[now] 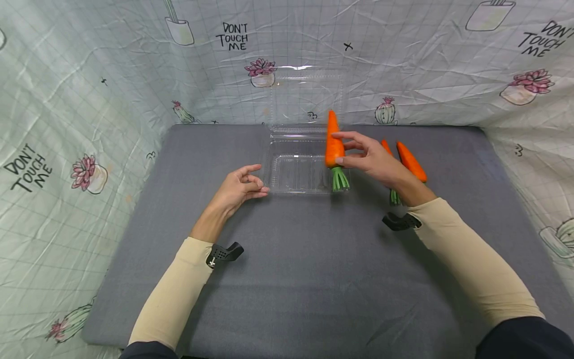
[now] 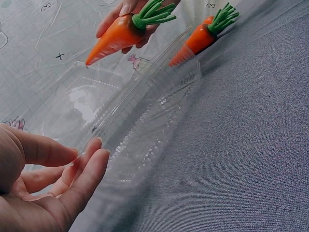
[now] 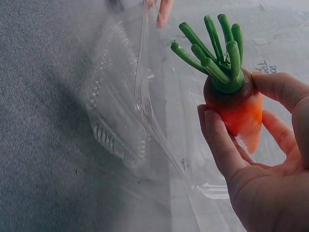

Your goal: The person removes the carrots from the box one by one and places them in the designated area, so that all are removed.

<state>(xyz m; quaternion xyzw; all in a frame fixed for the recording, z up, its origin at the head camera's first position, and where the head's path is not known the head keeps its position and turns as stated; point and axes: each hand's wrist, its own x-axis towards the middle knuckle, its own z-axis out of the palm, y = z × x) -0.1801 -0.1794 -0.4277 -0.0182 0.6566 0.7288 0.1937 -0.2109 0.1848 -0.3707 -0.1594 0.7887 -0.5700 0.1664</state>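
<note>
A carrot (image 1: 333, 144) with a green stem end is pinched between the thumb and fingers of my right hand (image 1: 372, 157), raised over the right side of a clear plastic clamshell box (image 1: 293, 172). In the right wrist view the carrot (image 3: 236, 104) points its green stalks (image 3: 224, 63) up toward the camera. My left hand (image 1: 239, 189) is at the box's left edge. The left wrist view shows that hand's thumb and fingers (image 2: 89, 179) pinching the rim. The box stands open, its lid (image 1: 305, 97) tilted up at the back.
Two more carrots lie on the grey table (image 1: 287, 274) to the right: one (image 1: 411, 162) beyond my right wrist, the other's green stalks (image 1: 394, 197) showing below the hand that partly hides it. A printed cloth (image 1: 403, 60) hangs behind the table's back edge.
</note>
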